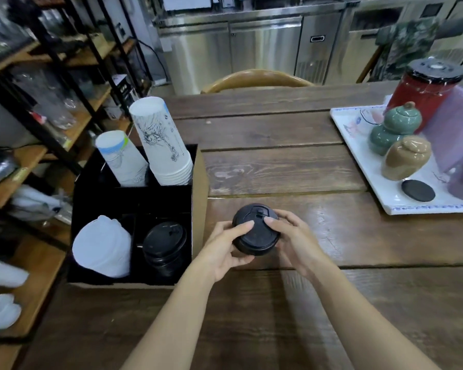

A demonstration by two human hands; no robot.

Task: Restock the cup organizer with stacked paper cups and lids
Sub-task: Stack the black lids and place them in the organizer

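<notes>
My left hand [225,247] and right hand [292,241] both clamp a stack of black lids [255,233] above the surface [278,166], just right of the organizer [131,198], which holds 2 cup stacks [161,142], white lids [102,247] and more black lids [165,244].

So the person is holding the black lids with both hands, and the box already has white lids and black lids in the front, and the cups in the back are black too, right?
Not quite. In the head view the stacked paper cups at the back of the cup organizer are white with drawings, not black. The rest holds: both the left hand and right hand hold the black lids.
</notes>
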